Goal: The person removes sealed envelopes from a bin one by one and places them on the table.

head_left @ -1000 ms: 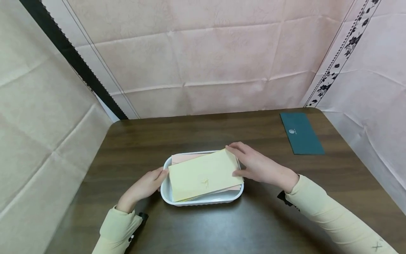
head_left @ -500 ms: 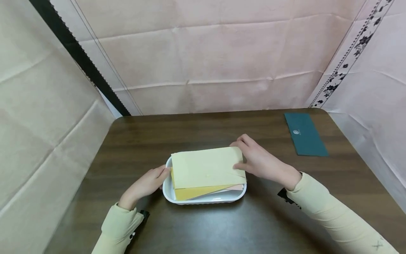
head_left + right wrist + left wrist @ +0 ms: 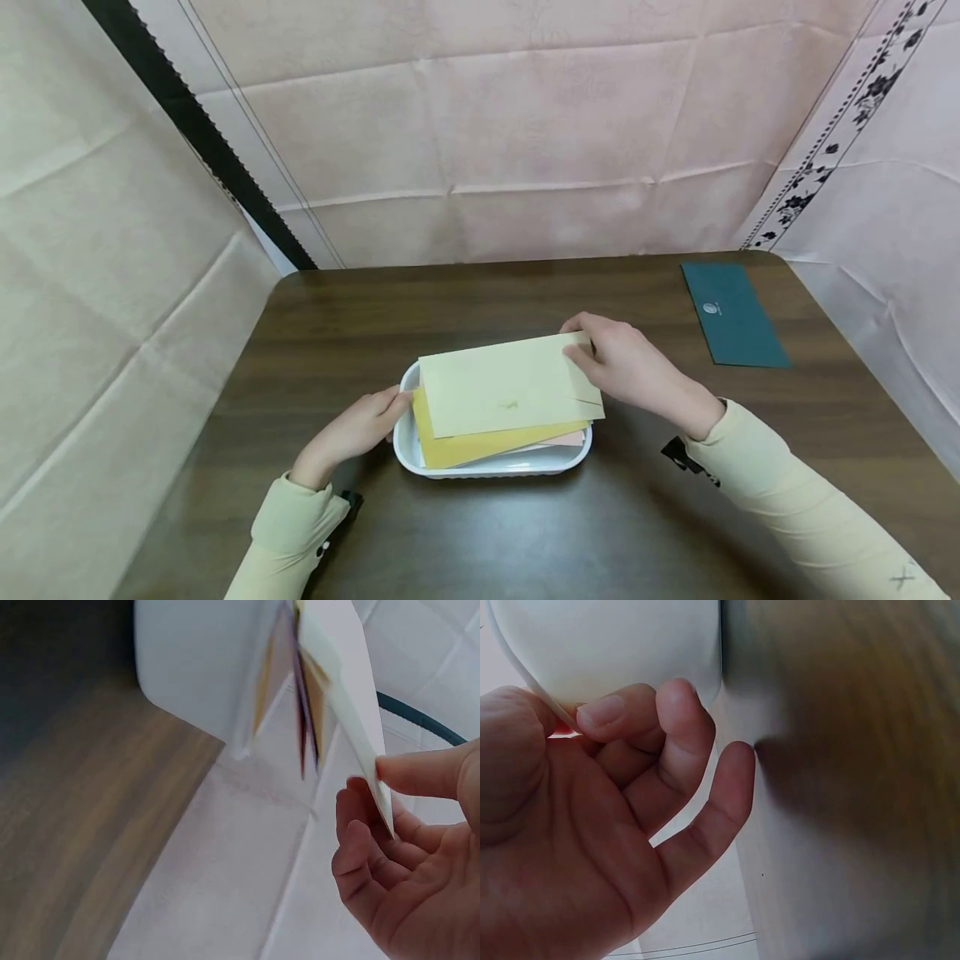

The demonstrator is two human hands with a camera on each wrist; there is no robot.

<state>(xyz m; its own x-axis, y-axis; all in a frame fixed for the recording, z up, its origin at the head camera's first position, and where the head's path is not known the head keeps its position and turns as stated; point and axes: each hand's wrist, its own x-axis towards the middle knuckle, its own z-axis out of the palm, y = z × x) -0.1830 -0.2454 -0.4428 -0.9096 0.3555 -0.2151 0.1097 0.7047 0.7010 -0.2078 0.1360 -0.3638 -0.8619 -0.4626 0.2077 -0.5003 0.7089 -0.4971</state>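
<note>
A white tray (image 3: 495, 473) holds a stack of paper pieces, with a yellow one (image 3: 457, 448) and a pink one near its right end. My left hand (image 3: 360, 429) grips the tray's left rim, thumb on top; in the left wrist view its fingers (image 3: 682, 742) curl at the tray wall (image 3: 630, 645). My right hand (image 3: 637, 367) pinches the right end of the pale yellow paper (image 3: 510, 383), which lies tilted over the others. The right wrist view shows that paper (image 3: 352, 712) between thumb and fingers, its end apart from the pieces in the tray.
A dark green card (image 3: 735, 321) with a small pale emblem lies at the back right of the brown wooden table (image 3: 480, 542). Pale creased cloth (image 3: 525, 150) hangs behind and at both sides.
The pale yellow paper has risen and shifted back and to the right with my right hand, uncovering the yellow piece. My left hand stays at the tray rim.
</note>
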